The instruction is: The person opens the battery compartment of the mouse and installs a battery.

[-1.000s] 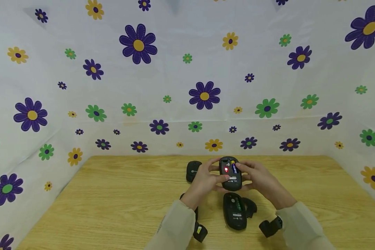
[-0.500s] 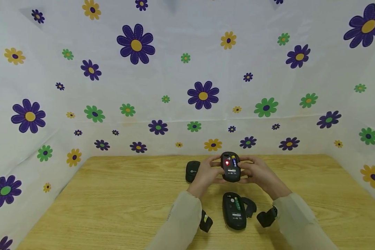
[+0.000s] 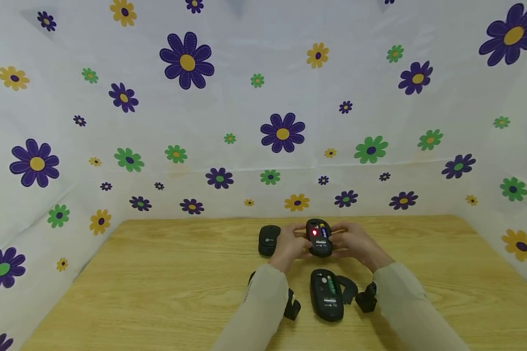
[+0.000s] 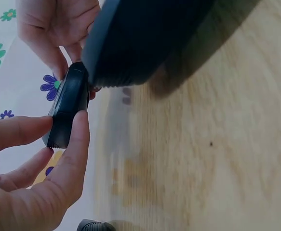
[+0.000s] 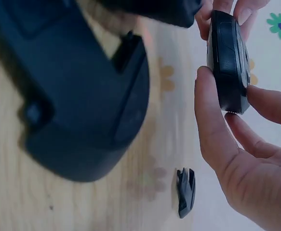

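Observation:
A black computer mouse (image 3: 320, 246) is held up off the table, its underside towards me. In its uncovered battery slot lies a blue and yellow battery (image 3: 323, 230), and a red light glows beside it. My left hand (image 3: 290, 246) grips the mouse's left side between thumb and fingers; my right hand (image 3: 354, 243) pinches the right side. Nearer me, a second black mouse (image 3: 327, 304) lies underside up with a green battery (image 3: 331, 284) in its slot. A curved black battery cover (image 3: 348, 288) lies against its right side.
A third black mouse (image 3: 269, 240) rests upright behind my left hand. A small black piece (image 5: 186, 192) lies on the wooden table (image 3: 180, 282) in the right wrist view. Black wrist cameras (image 3: 367, 298) hang beneath the sleeves. A flowered white cloth (image 3: 228, 107) encloses the back and sides.
My right thumb has moved off the battery to the mouse's edge. Both hands have carried the held mouse slightly away from me. The things on the table have stayed put.

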Demonstrator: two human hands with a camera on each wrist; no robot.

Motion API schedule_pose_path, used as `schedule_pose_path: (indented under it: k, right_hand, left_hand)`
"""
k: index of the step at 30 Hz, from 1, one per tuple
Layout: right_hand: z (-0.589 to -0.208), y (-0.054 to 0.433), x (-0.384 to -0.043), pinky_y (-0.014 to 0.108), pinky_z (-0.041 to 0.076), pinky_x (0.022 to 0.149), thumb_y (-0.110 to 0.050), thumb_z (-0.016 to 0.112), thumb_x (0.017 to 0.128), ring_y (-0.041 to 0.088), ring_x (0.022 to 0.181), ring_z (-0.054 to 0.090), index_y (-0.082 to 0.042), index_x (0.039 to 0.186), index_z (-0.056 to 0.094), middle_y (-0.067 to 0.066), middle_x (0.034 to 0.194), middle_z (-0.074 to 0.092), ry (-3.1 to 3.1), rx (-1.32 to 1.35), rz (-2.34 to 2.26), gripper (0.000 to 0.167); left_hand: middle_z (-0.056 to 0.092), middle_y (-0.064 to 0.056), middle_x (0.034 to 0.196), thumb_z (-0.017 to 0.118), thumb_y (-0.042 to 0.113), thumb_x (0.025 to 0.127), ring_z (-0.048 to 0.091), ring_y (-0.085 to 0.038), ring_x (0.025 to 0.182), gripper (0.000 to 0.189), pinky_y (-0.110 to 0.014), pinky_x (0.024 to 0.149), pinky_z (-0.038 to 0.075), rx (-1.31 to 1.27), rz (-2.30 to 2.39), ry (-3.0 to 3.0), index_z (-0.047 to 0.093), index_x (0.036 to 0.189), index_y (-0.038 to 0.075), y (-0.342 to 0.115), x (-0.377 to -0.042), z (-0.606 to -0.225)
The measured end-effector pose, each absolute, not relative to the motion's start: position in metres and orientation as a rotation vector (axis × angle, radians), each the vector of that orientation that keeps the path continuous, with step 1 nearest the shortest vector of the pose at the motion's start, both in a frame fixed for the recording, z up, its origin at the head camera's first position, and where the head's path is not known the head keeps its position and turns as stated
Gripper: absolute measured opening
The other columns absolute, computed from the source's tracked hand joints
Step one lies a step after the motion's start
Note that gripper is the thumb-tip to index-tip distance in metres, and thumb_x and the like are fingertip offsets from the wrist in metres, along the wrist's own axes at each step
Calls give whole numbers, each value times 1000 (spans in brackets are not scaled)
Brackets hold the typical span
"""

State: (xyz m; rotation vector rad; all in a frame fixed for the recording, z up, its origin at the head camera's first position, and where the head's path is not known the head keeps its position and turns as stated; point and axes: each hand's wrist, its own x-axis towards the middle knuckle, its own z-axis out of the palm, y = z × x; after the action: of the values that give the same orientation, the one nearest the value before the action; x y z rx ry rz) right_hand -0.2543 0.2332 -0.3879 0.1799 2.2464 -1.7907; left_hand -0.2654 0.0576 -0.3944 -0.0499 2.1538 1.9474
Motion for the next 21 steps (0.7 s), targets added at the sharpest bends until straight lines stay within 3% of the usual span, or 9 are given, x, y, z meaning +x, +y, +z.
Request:
schedule_pose_path:
  k: [5, 10, 13, 21]
  right_hand:
    - [-391, 232, -257, 43, 61, 86, 7, 46, 96, 34, 105, 59, 19, 140, 38, 39, 134, 47, 2254, 178, -1753, 46]
    - [-392, 232, -260, 44, 61, 87, 7, 42, 98, 41, 111, 60, 22, 139, 39, 42, 135, 46, 2295, 192, -1703, 44]
    - [-391, 232, -263, 48, 59, 90, 4, 41, 100, 44, 115, 58, 23, 139, 39, 42, 137, 44, 2322, 208, -1668, 43]
    - [-390, 234, -265, 50, 58, 91, -1, 42, 103, 39, 106, 63, 22, 137, 43, 40, 133, 52, 2365, 247, -1651, 41]
  left_hand:
    - [69, -16, 108, 66, -19, 79, 70, -27, 91, 55, -36, 67, 64, -64, 1891, 2245, 64, 132, -3, 64, -271, -402]
    - [67, -13, 103, 66, -20, 77, 64, -21, 84, 55, -35, 66, 64, -80, 1874, 2270, 66, 129, -3, 69, -272, -406]
    - [68, -14, 108, 67, -19, 78, 62, -21, 83, 56, -35, 68, 64, -81, 1858, 2251, 65, 131, -2, 70, -273, -406]
    - [62, -22, 132, 62, -19, 83, 62, -32, 114, 58, -40, 84, 62, 6, 1826, 2222, 60, 138, -2, 70, -275, -405]
